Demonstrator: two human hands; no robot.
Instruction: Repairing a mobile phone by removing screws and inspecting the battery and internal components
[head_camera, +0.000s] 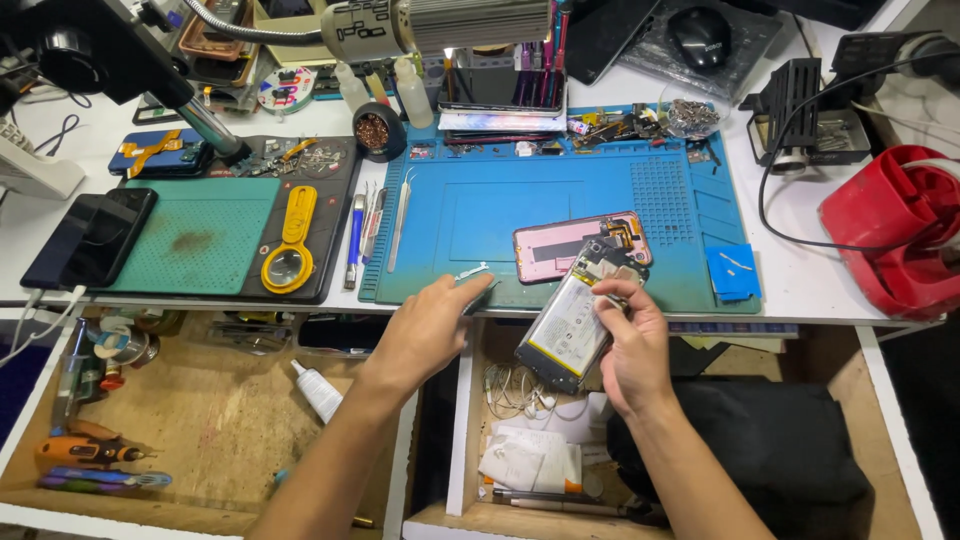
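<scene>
Phone repair at a cluttered white desk (800, 290), seen from above.

The right hand (632, 350) grips an opened phone (572, 325), tilted over the desk's front edge, its pale battery label facing up. The left hand (430, 325) lies loosely open, fingertips touching a small silver part (472, 271) on the blue work mat (470, 215). A pink back cover (580, 245) lies on the mat just behind the phone. A small blue card (733, 272) sits at the mat's right corner; a red spool (890, 230) stands far right.
</scene>
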